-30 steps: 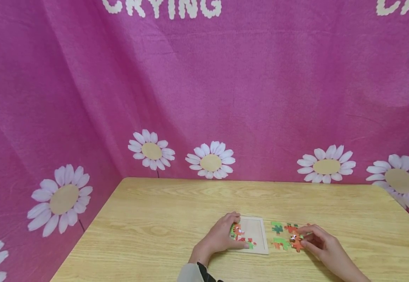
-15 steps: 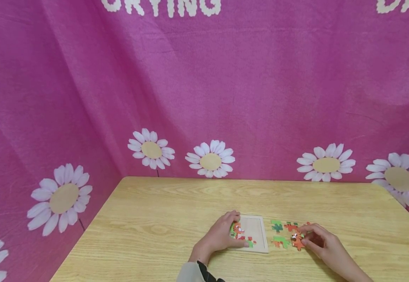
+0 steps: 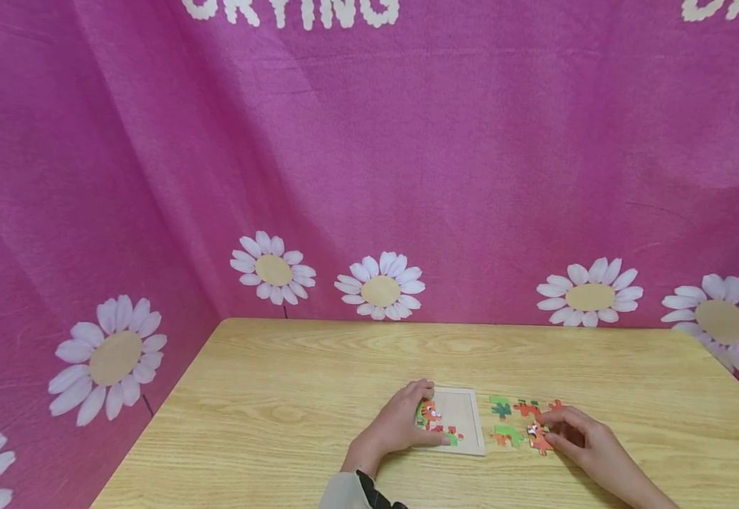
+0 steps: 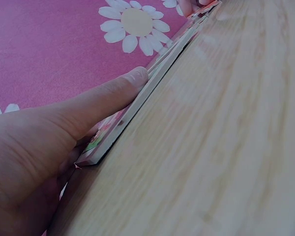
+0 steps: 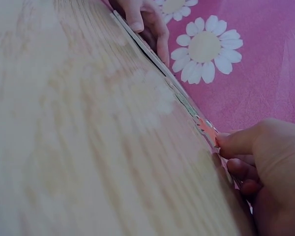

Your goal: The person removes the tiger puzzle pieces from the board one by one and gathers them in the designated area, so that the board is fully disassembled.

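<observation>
My left hand (image 3: 394,422) holds the left side of a pale wooden puzzle tray (image 3: 479,440), fingers at its far edge and thumb on the near edge. In the left wrist view, the thumb (image 4: 108,98) lies along the rim of the tray. Several orange and green pieces (image 3: 431,412) sit in the tray's left and near part, some hidden under the hand. To the right, my right hand (image 3: 588,447) pinches an orange puzzle piece (image 3: 539,440) with a white patch between thumb and fingers. The right wrist view shows this orange piece (image 5: 208,131) tilted at the fingertips.
Loose puzzle pieces lie between tray and right hand: a green one (image 3: 500,407), a green and orange one (image 3: 508,435) and a red one (image 3: 526,408). Another orange piece (image 3: 556,405) lies behind the right fingers. A pink daisy curtain (image 3: 471,177) hangs behind the wooden table (image 3: 318,367).
The orange piece in my right hand has shifted slightly to the right and changed its tilt. My left hand and the tray have stayed in place.
</observation>
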Demonstrator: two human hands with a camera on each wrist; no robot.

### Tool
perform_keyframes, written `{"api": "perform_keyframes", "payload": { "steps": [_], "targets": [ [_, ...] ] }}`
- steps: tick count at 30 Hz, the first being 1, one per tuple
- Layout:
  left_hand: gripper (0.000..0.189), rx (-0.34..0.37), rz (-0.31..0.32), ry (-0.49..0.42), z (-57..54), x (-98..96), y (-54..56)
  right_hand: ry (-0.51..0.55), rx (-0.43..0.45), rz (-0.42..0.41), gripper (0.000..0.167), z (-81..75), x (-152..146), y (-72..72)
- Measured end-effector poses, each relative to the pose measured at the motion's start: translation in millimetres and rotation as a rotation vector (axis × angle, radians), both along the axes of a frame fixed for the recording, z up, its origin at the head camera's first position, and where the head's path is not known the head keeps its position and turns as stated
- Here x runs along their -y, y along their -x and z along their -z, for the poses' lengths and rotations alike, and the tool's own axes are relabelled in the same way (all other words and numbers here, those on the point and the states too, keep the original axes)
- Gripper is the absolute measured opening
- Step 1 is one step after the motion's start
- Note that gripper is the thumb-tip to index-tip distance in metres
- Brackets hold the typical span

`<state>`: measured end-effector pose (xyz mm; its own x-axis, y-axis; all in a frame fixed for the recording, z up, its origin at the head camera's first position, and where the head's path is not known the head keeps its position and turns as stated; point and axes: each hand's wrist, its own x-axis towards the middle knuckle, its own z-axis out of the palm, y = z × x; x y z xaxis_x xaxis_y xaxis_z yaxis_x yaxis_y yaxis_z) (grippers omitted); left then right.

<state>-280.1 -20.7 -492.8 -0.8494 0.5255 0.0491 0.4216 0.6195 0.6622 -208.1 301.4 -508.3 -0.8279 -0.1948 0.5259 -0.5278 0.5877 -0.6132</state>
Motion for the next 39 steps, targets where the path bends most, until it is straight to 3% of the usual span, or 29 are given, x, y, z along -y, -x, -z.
{"api": "perform_keyframes", "payload": {
  "steps": [13, 23, 39],
  "targets": [
    [0.079, -0.002, 0.001, -0.001, 0.7, -0.1, 0.3, -0.043, 0.054, 0.027, 0.022, -1.2, -2.6, 1.2],
    [0.079, 0.009, 0.002, -0.003, -0.5, 0.4, -0.4, 0.010, 0.070, 0.048, 0.016, -3.9, 6.8, 0.4],
    [0.082, 0.023, 0.050, 0.035, -5.4, 3.3, 0.2, 0.050, 0.066, -0.116, 0.015, -12.3, 62.7, 12.3]
  ]
}}
